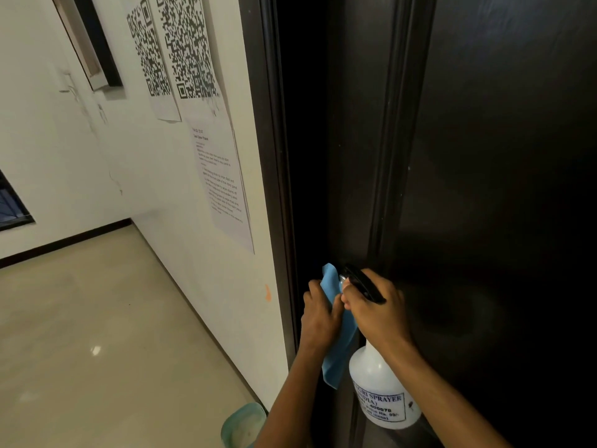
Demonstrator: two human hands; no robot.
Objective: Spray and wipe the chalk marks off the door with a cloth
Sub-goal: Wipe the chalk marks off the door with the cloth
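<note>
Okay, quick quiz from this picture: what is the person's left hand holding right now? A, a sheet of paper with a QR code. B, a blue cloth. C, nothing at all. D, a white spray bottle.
B: the left hand grips the blue cloth against the dark door, while the right hand holds the white spray bottle by its black trigger head.

dim indoor | door near black | floor glare | wide-angle edge bending
</note>
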